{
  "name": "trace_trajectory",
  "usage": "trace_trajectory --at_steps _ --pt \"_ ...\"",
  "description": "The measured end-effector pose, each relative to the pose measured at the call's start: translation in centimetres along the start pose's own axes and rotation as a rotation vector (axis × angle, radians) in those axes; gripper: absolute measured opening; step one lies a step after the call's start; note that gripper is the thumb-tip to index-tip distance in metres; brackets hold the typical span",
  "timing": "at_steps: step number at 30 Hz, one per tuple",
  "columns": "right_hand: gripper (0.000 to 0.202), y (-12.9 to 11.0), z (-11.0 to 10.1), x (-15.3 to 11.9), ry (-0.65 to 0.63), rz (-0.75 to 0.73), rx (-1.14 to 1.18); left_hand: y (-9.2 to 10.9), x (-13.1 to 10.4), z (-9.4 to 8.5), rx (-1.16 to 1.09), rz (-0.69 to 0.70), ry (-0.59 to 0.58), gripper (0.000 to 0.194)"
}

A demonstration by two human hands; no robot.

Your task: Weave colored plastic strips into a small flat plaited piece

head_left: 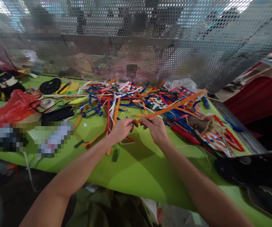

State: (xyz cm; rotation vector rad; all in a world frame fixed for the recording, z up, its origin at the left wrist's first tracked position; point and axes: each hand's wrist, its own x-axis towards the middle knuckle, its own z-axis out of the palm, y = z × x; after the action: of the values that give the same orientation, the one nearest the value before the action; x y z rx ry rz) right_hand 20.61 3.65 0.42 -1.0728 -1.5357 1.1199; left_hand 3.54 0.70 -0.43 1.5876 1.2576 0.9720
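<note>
My left hand [124,128] and my right hand [155,128] meet over the middle of the green table [136,170]. Both pinch one end of an orange strip [176,105], which slants up and to the right past my right hand. Behind the hands lies a tangled heap of blue, red, white and orange strips [95,105]. A woven checked piece [156,102] sits among them. Several loose strips hang forward from the heap just behind my left hand.
On the left are a red plastic bag [14,105], a black case [56,115], a tape roll [47,103] and a yellow cutter [63,87]. A twine bundle [202,124] lies right. A perforated metal screen [131,47] stands behind; a black object [249,171] is front right.
</note>
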Motion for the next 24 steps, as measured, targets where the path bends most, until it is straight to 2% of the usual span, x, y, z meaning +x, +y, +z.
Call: trace_trajectory --at_steps 6,13,19,24 --pt "0.037 0.0 -0.5 0.4 0.05 0.013 0.005 -0.5 0.2 0.1 -0.05 0.018 -0.101 0.021" --pt "0.037 -0.1 -0.3 0.2 -0.003 0.031 0.04 -0.9 0.3 0.3 -0.015 0.048 0.003 0.015" --pt "0.039 0.1 -0.4 0.4 0.035 0.035 0.047 -1.0 0.3 0.2 -0.076 0.012 -0.094 0.018" --pt "0.042 0.1 0.0 0.1 -0.042 0.059 0.042 -0.9 0.3 0.1 -0.019 -0.008 0.013 0.015"
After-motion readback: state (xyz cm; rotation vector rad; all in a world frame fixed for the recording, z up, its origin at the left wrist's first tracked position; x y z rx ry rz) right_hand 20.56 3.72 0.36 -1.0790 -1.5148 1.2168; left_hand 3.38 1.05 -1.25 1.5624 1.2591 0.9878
